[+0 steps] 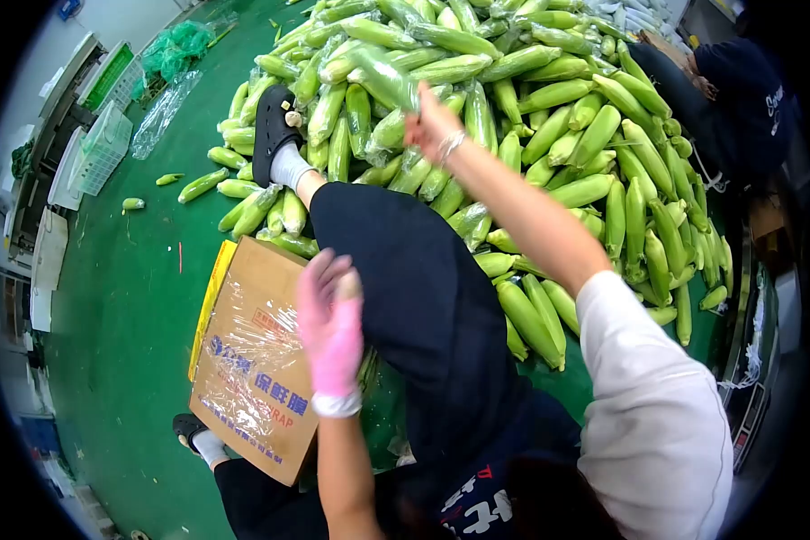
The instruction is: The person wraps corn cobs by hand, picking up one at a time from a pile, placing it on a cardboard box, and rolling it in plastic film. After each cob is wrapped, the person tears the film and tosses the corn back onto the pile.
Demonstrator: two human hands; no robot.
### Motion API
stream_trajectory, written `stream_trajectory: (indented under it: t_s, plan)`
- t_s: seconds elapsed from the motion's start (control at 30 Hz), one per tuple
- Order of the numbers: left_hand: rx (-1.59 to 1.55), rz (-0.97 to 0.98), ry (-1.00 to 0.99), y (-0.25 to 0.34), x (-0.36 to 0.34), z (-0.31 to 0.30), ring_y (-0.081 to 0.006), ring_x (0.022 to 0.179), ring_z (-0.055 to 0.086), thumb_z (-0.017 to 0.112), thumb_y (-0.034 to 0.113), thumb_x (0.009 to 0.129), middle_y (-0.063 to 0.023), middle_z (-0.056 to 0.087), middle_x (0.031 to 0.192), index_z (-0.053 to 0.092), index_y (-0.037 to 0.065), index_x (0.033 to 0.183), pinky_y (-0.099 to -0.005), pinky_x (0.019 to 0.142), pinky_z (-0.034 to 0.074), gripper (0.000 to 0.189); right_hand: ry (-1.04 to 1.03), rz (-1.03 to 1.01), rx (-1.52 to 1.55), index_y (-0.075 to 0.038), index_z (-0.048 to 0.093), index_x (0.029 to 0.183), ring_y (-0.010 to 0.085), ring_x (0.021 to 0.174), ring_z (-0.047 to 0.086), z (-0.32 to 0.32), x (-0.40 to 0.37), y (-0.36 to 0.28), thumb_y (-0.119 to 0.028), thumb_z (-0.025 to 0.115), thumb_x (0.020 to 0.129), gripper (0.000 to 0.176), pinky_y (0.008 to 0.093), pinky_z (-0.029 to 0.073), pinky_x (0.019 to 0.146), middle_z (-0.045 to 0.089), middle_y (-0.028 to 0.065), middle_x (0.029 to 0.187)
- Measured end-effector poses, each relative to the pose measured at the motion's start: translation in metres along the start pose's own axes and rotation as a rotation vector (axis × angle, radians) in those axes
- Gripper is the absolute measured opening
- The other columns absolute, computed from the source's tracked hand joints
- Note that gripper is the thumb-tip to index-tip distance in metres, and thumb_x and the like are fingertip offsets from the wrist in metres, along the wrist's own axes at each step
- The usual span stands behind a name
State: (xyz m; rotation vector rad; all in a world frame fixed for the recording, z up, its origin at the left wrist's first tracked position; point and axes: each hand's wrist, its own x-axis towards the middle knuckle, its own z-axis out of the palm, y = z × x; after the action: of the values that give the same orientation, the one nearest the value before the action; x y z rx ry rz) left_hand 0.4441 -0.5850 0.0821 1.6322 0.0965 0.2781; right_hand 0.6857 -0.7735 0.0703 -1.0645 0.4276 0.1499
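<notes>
Two hands logged: right hand [432, 126] clenched on a film-wrapped cob [382, 76] over the pile's [585, 117] near side, gloved left hand [333, 328] released, empty, short of the pile by the box [252, 378]; likely risk: slick film lets the cob slip, or the film tears.

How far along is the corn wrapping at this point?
Done: several cobs by the leg look shiny with film. In hand: the right hand holds a wrapped cob over the pile; the gloved left hand hovers above the cling-wrap box. Left: most of the pile looks bare.
</notes>
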Motion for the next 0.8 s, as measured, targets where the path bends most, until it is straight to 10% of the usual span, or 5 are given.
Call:
stream_trajectory:
  t_s: [0.1, 0.3, 0.43, 0.7, 0.8]
  plan:
    - [0.151, -0.098, 0.175, -0.010, -0.036, -0.077, -0.0185, 0.099, 0.063, 0.058, 0.004, 0.096, -0.0118, 0.062, 0.107, 0.054, -0.005, 0.121, -0.0293, 0.088, 0.051, 0.027, -0.228, -0.446, -0.208, -0.003, 0.053, 0.120, 0.0145, 0.075, 0.059, -0.036, 0.033, -0.030, -0.038, 0.050, 0.102, 0.039, 0.0322, 0.053, 0.071, 0.065, 0.0095, 0.090]
    - [0.432, -0.268, 0.588, -0.054, -0.156, -0.209, -0.0157, 0.089, 0.060, 0.056, 0.005, 0.096, -0.0090, 0.062, 0.099, 0.058, -0.005, 0.114, -0.0282, 0.082, 0.050, 0.020, -0.586, -0.603, -1.708, 0.001, 0.055, 0.101, 0.0412, 0.084, 0.064, -0.240, -0.005, 0.182, -0.018, 0.060, 0.084, 0.026, 0.0473, 0.051, 0.078, 0.065, 0.0221, 0.086]
    - [0.754, -0.356, 0.744, -0.039, -0.175, -0.225, -0.0179, 0.084, 0.061, 0.063, 0.008, 0.092, -0.0092, 0.060, 0.099, 0.056, -0.004, 0.116, -0.0311, 0.076, 0.051, 0.029, -0.486, -0.525, -1.597, -0.004, 0.063, 0.115, 0.0364, 0.104, 0.061, -0.280, -0.001, 0.252, -0.027, 0.060, 0.086, 0.037, 0.0462, 0.048, 0.090, 0.067, 0.0184, 0.107]
    - [1.210, -0.493, 0.569, -0.051, -0.169, -0.235, -0.0331, 0.087, 0.063, 0.075, 0.041, 0.081, -0.0161, 0.061, 0.096, 0.060, 0.001, 0.102, -0.0411, 0.073, 0.052, 0.047, -0.401, -0.462, -1.832, -0.005, 0.063, 0.112, 0.0412, 0.088, 0.059, -0.212, -0.058, 0.144, -0.024, 0.059, 0.083, 0.035, 0.0496, 0.047, 0.081, 0.064, 0.0200, 0.101]
    - [1.230, -0.483, 0.492, -0.055, -0.175, -0.234, -0.0346, 0.079, 0.064, 0.074, 0.040, 0.081, -0.0148, 0.062, 0.086, 0.059, 0.004, 0.089, -0.0435, 0.069, 0.051, 0.040, -0.251, -0.908, -1.681, 0.005, 0.060, 0.107, 0.0380, 0.091, 0.060, -0.187, -0.102, 0.091, -0.010, 0.076, 0.068, 0.044, 0.0453, 0.049, 0.081, 0.062, 0.0221, 0.099]
